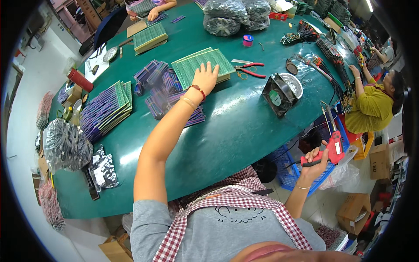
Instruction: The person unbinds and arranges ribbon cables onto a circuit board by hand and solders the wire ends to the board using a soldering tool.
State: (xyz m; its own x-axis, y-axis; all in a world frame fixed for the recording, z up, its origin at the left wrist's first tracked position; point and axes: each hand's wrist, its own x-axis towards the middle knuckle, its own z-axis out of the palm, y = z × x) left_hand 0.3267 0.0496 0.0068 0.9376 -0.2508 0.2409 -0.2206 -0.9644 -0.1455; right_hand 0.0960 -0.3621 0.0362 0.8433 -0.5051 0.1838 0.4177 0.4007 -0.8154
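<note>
My left hand (pixel 204 80) lies with fingers spread on a stack of green circuit boards (pixel 218 59) on the table. Around its wrist are a red bead bracelet and a bangle. In my right hand (pixel 313 162), off the table's right front edge, is a red soldering gun (pixel 335 147), its metal tip pointing up and away. Just left of the stack lie bundles of purple strips (pixel 152 74), some in clear plastic. Red-handled pliers (pixel 253 70) rest to the stack's right.
A small black fan (pixel 279 94) stands on the green table (pixel 231 131) beside a round metal dish (pixel 293 83). More boards with purple strips (pixel 107 109) sit at left, near bagged parts (pixel 65 144). A blue crate (pixel 286 174) is below right. Co-workers sit at the far and right sides.
</note>
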